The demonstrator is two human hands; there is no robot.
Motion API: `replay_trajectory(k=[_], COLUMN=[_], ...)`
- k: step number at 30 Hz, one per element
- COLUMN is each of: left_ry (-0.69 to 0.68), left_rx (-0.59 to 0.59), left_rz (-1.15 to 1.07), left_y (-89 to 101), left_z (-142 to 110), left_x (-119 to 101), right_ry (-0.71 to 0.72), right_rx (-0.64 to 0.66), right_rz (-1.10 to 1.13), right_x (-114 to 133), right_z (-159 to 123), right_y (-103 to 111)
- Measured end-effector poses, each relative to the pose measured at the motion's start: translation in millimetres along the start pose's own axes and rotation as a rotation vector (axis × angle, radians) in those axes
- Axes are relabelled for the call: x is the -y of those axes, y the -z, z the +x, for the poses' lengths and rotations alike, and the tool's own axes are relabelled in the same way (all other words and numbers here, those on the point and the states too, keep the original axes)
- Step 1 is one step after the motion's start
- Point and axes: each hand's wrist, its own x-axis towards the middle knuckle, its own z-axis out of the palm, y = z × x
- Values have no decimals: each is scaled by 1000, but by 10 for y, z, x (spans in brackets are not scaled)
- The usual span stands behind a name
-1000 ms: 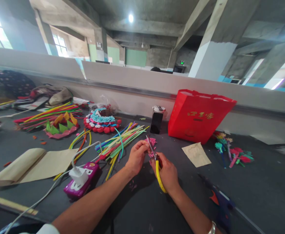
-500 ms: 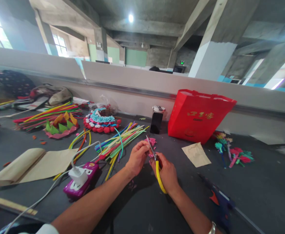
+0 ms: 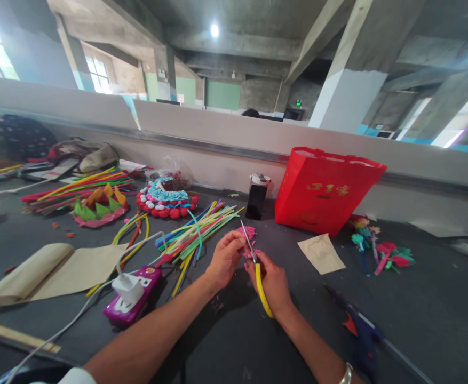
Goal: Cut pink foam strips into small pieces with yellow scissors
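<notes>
My right hand is closed round a pair of scissors with yellow handles, its blades pointing up and away from me. Close beside the blades, my left hand pinches a small pink piece, mostly hidden by the fingers. Pink scraps lie heaped just beyond the blade tips. Darker small bits are scattered on the black tabletop under my left wrist.
Bundled colourful pipe cleaners lie left of my hands, near a purple power strip. A phone leans on a bottle beside a red bag. A glue gun lies right, below brown paper and flowers.
My hands and the scissors stay almost in place. At the far left edge, another person's hand has shifted slightly and a thin bright object now shows below it.
</notes>
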Motion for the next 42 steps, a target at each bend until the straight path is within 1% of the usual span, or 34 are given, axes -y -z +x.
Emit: replay_trajectory(k=[3,6,12,15,19,23,25,28,30,32,34,36,40,42], left_ry=[-5,-19,-16,-16,-9,-14,-27,-86,-152,-236,-329,-401,-540,-608], left_rx=[0,-17,-21,-5,12,6,-6,-53,-84,-75,-27,35,173,222], left_rz=[5,7,-8,-22,-20,1,46,249,471,713,925,1083,1310,1395], left_y=[-13,-23,-17,-7,-3,-8,-4,12,22,22,12,1,2,13], left_z=[2,6,9,5,-4,-6,-3,0,-4,-18,-41,-63,-76,-69], left_x=[-13,-24,-30,-25,-17,-16,-15,-4,8,20,30,36,43,42], right_ry=[11,2,-12,-17,-18,0,10,-22,-63,-94,-101,-87,-85,-98], right_rx=[-15,-27,-1,3,-5,4,-6,-53,-92,-131,-162,-179,-166,-159], right_rz=[9,-28,-142,-157,-103,12,47,89,125,156,184,203,209,209], right_x=[15,18,28,31,7,-2,6,19,22,24,27,30,17,5], right_z=[10,17,-2,-5,6,13,15,17,21,26,31,35,35,30], right_y=[13,27,32,31,19,13,22,45,61,76,87,94,89,82])
